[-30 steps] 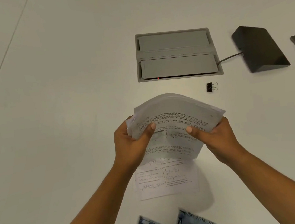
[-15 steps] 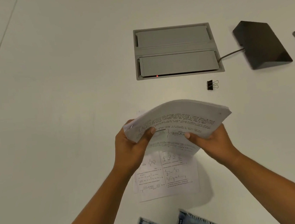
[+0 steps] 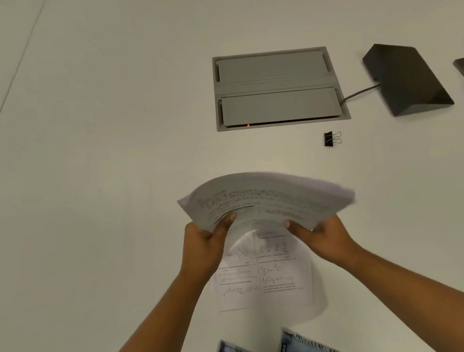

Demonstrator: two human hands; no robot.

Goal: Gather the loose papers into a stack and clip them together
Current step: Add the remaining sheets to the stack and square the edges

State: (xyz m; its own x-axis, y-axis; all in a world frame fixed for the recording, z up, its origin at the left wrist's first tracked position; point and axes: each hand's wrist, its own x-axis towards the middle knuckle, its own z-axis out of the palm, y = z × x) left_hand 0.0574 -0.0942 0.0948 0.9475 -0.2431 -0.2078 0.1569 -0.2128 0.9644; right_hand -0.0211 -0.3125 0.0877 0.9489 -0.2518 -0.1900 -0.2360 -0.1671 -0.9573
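Both hands held the bowed stack of papers (image 3: 265,201) above the white counter (image 3: 96,191), the left hand (image 3: 204,245) and right hand (image 3: 321,235) each with a closed grip on a near corner. One printed sheet (image 3: 262,276) lay beneath. The black binder clip (image 3: 331,138) sat beyond, nearer the right hand.

We see a white worktop (image 3: 96,191) with a grey recessed panel (image 3: 277,88) set into it, a small red light (image 3: 248,125) at its near edge. A cable (image 3: 358,93) runs from the panel to a black wedge-shaped box (image 3: 406,77).
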